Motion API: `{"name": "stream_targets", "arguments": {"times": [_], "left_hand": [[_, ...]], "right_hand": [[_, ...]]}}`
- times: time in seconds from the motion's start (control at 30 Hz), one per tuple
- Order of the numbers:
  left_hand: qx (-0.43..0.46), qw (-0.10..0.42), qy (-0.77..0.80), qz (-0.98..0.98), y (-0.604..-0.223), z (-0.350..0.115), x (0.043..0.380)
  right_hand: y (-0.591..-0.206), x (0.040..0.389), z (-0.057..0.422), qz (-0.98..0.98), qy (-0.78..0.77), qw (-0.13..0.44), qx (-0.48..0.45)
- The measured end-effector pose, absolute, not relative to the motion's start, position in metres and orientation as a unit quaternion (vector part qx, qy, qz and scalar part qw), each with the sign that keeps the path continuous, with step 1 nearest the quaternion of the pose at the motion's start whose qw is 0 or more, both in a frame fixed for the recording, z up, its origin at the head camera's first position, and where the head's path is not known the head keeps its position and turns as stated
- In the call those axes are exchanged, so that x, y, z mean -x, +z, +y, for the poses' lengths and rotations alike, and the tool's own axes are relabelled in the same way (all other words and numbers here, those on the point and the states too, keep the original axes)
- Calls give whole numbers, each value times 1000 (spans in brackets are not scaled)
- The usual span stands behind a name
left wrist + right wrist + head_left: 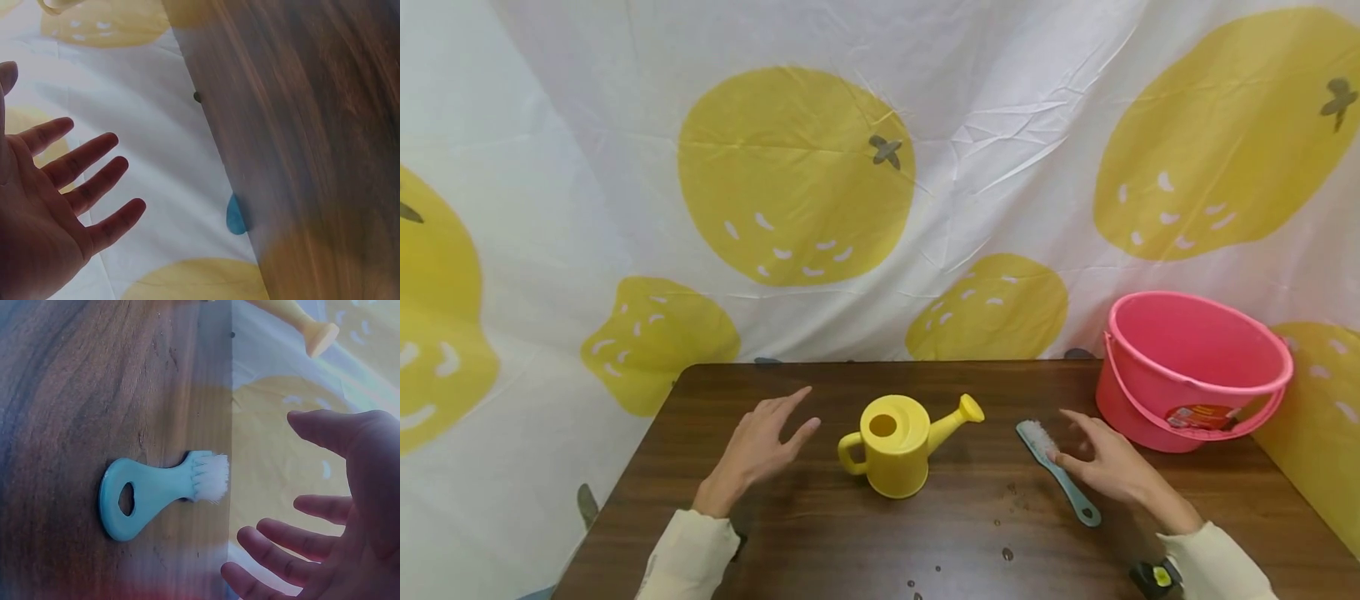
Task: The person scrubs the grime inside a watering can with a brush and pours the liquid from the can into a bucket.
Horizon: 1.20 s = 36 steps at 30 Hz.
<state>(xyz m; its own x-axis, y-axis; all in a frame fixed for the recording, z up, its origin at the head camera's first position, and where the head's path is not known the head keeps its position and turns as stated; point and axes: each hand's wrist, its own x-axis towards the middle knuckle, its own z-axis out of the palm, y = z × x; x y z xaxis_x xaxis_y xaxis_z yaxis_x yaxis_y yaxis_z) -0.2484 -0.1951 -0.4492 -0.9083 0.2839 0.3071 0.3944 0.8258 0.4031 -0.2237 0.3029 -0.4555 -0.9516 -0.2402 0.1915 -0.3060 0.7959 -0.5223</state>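
Note:
A yellow watering can (898, 450) stands upright mid-table, its handle to the left and its spout to the right. My left hand (760, 446) hovers left of the can, apart from its handle, with fingers spread and nothing held; the left wrist view shows the bare palm (37, 219). To the right lies a light-blue scrub brush (1060, 475), white bristles up and its holed handle end toward me. Over the brush's right side is my right hand (1108, 458), empty with relaxed fingers. In the right wrist view the brush (150, 494) rests on the wood, apart from the fingers.
A pink bucket (1195, 342) with its handle hanging down stands at the table's back right. Several water drops (1007, 553) dot the dark wooden table (820, 542) in front of the can. A white cloth with yellow lemons (797, 175) hangs behind the table.

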Motion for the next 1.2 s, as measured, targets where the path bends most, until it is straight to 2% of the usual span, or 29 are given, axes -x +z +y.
{"name": "stream_targets", "arguments": {"times": [0.6,1.2], "left_hand": [[195,108,-271,-936,-453,-181,244],[204,74,-294,-931,-463,-167,243]], "right_hand": [[-462,211,304,-943,304,49,-122],[-467,207,308,-941,322,2,-104]]}}
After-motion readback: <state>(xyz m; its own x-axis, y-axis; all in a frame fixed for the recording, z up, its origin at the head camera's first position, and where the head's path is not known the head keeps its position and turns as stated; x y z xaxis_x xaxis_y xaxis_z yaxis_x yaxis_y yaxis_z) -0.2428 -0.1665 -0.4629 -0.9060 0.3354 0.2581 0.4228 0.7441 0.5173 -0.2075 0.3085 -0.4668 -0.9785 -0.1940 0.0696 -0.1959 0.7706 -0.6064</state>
